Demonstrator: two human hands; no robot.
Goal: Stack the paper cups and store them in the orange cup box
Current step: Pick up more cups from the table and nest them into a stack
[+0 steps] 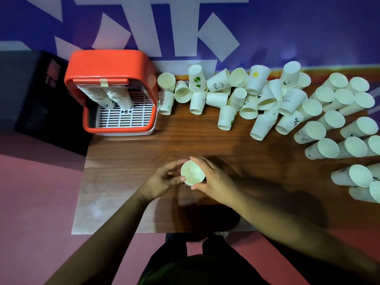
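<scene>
Both hands, the left hand (162,182) and the right hand (213,177), pinched one upright paper cup (192,173) by its wall over the front half of the surface (144,153). It was judged light, thin-walled and easily crushed, so a gentle grip below the rim was advisable. Bare wood lay open toward the orange cup box (107,64) at far left. Loose cups (246,95) crowded the far right.

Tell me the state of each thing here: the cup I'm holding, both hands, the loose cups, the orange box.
held cup: upright, mouth up, gripped from both sides.
left hand: fingers curled round the held cup.
right hand: fingers curled round the held cup.
loose cups: unstacked, jumbled, some lying on their sides.
orange cup box: standing, two cup stacks inside.
</scene>
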